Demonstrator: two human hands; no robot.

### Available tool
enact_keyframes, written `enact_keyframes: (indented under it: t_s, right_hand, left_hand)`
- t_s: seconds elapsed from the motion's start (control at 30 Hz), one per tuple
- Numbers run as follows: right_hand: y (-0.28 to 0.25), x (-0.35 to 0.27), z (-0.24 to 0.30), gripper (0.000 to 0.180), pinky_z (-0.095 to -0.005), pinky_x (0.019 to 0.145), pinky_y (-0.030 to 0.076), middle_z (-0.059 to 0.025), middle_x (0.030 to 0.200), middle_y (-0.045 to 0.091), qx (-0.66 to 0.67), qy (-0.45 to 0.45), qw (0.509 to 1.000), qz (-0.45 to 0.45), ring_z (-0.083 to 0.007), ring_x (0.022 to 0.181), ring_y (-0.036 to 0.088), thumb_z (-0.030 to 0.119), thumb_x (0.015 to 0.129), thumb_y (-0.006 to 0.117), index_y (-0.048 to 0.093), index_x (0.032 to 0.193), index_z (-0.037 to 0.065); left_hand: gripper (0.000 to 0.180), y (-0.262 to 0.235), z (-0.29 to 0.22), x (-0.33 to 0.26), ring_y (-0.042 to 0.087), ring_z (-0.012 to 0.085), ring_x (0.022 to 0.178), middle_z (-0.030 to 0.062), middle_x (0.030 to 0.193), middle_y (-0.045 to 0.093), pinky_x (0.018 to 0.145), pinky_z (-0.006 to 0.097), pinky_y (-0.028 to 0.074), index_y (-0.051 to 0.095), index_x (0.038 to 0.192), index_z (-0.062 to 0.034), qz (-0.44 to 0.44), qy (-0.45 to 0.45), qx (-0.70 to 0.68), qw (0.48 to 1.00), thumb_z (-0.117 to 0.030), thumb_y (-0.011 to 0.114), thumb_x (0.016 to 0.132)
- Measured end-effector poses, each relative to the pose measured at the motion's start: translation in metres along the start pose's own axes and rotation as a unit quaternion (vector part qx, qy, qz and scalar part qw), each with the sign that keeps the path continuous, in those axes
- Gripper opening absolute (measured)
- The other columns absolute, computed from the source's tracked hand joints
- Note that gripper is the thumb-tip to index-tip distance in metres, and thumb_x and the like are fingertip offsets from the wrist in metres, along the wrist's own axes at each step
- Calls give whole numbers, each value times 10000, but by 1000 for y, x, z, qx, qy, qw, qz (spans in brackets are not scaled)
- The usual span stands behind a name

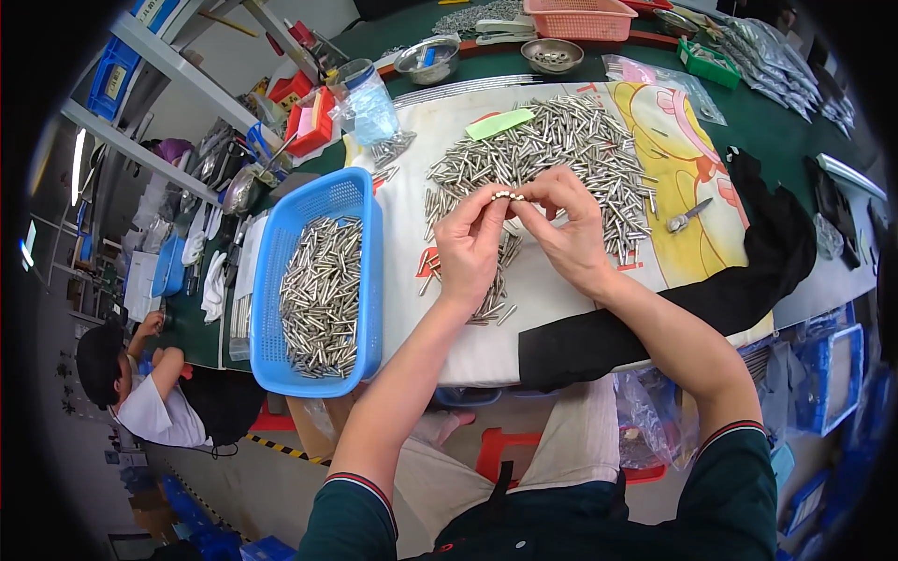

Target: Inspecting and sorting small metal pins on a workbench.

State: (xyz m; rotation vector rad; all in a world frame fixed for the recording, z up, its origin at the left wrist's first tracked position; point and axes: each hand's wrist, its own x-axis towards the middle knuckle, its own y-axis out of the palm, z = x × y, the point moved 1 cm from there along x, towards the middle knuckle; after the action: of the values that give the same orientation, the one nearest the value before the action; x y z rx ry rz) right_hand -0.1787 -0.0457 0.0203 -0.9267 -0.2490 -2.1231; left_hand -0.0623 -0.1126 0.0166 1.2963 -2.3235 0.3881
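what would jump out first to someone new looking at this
At centre, the left hand and right hand pinch a short row of small metal pins between them. Behind lies a big pile of pins on the cloth; left, a blue basket holds more.

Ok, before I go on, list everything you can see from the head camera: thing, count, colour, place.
metal pins: large heap, silver, on the cloth ahead of the hands
row of pins: one short row, silver, pinched between both hands
blue basket: one, holding more silver pins, left of the hands
printed cloth: one, white with yellow picture, covering the green table
green slip: one, on the heap's far left
steel bowls: two, far edge
pink basket: one, far edge
small cutter: one, grey, right of heap
co-worker: one, seated lower left
left hand: fingers on the row
right hand: fingers on the row
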Motion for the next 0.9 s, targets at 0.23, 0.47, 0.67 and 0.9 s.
enact_keyframes:
  t_s: [0.23,0.47,0.67,0.9]
  right_hand:
    - [1,0,0,87,-230,500,359,-19,756,526,-1,19,999,29,-104,620,470,39,735,685,640,809,43]
    - [0,-2,-1,99,-217,506,366,-19,755,524,21,22,999,20,-98,621,469,25,731,690,627,805,40]
    - [0,-2,-2,113,-212,510,363,-15,756,516,42,34,998,17,-88,613,449,25,730,696,617,811,39]
    - [0,-1,1,130,-209,513,364,-10,754,517,49,32,998,16,-82,609,443,27,723,705,605,805,43]
  left_hand:
    - [132,-2,2,-3,561,70,728,40,841,641,650,207,468,635,979,21,-10,-4,-22,1000,-11,573,866]
    - [130,-1,3,-3,579,93,749,61,865,639,682,222,479,627,974,34,8,4,-34,999,-3,558,870]
    - [136,-1,0,-2,605,116,779,75,882,641,699,234,494,626,978,37,23,-11,-64,998,-17,549,880]
    - [143,-2,-4,-1,615,123,774,75,878,648,704,234,498,624,987,39,23,-7,-43,999,-25,551,881]
